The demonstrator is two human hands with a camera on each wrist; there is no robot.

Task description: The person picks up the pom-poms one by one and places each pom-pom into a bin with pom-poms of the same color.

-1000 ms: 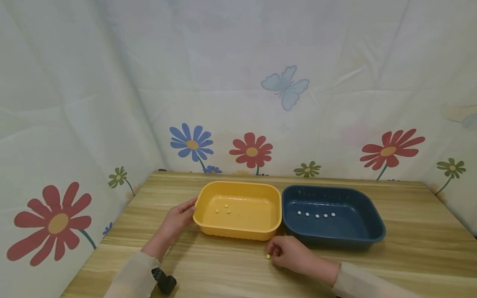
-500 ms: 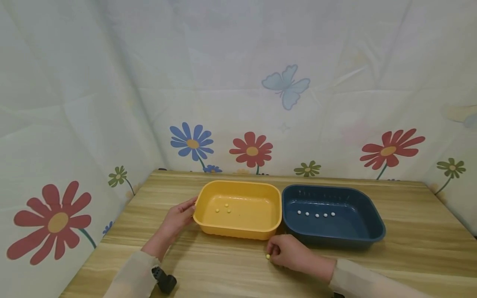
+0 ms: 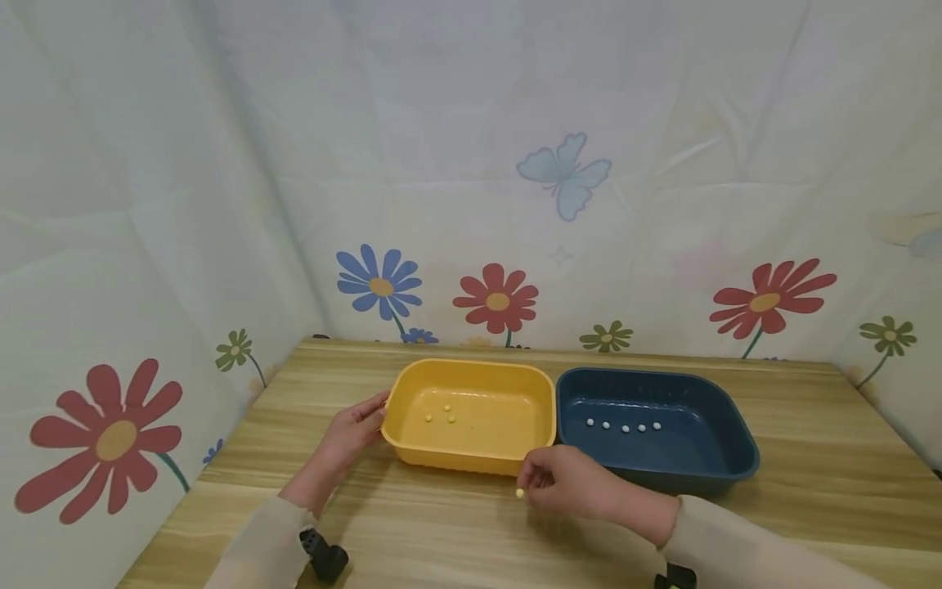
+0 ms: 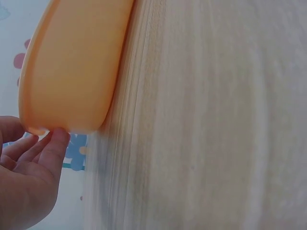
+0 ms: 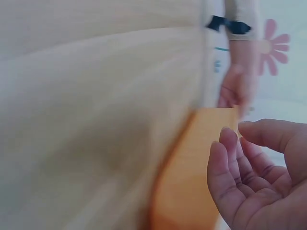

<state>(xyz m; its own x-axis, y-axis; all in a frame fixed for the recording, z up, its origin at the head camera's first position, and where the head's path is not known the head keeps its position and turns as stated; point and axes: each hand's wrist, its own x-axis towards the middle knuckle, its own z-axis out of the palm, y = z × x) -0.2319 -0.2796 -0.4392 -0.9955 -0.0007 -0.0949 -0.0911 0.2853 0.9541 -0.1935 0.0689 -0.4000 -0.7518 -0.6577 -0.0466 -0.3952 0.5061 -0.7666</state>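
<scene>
My right hand (image 3: 570, 484) pinches a small yellow bead (image 3: 520, 493) between thumb and fingertips, just in front of the yellow tray (image 3: 471, 460). In the right wrist view, the thumb and fingertips of the right hand (image 5: 259, 177) meet in front of the orange-looking tray wall (image 5: 192, 177); the bead is hard to make out there. My left hand (image 3: 347, 433) holds the yellow tray at its left end. The left wrist view has the left hand's fingertips (image 4: 57, 136) against the tray's end wall (image 4: 72, 72). Three yellow beads (image 3: 447, 408) lie inside the yellow tray.
A dark blue tray (image 3: 684, 476) stands directly right of the yellow one, with several white beads (image 3: 625, 429) in a row inside. Both rest on a wood-grain table (image 3: 412, 532). A flower-printed curtain (image 3: 456, 204) hangs behind and at the sides.
My right hand has lifted the yellow bead off the table and shifted slightly up and left toward the yellow tray. The left hand has stayed at the tray's left end.
</scene>
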